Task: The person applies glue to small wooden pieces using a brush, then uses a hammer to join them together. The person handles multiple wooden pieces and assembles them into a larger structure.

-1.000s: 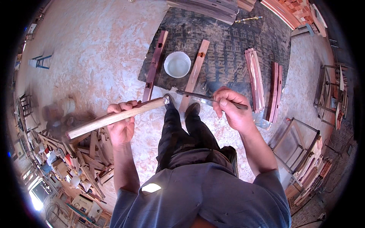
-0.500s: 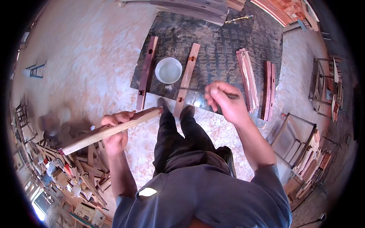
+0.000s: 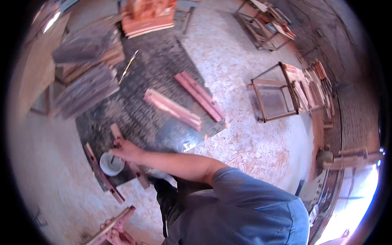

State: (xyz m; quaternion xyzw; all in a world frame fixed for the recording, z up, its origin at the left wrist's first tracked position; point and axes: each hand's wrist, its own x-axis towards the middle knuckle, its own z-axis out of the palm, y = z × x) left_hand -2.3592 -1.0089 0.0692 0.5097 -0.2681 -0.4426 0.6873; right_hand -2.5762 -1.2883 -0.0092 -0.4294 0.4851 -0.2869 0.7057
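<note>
We recorded one small white bowl (image 3: 111, 164) standing on the edge of the dark ribbed mat (image 3: 159, 73), between a reddish wooden rail (image 3: 103, 173) on its left and another wooden strip (image 3: 129, 154) on its right, with a thin stick-like tool (image 3: 112, 159) dipped into it; what the bowl held we could not make out. Our right hand (image 3: 127, 151) reached over the bowl with its fingers pinched on the upper end of that tool, while our left hand (image 3: 113, 233), at the lower edge, was closed around a long wooden piece (image 3: 111, 226). Also on the mat lay two bundles of reddish slats (image 3: 173, 109).
</note>
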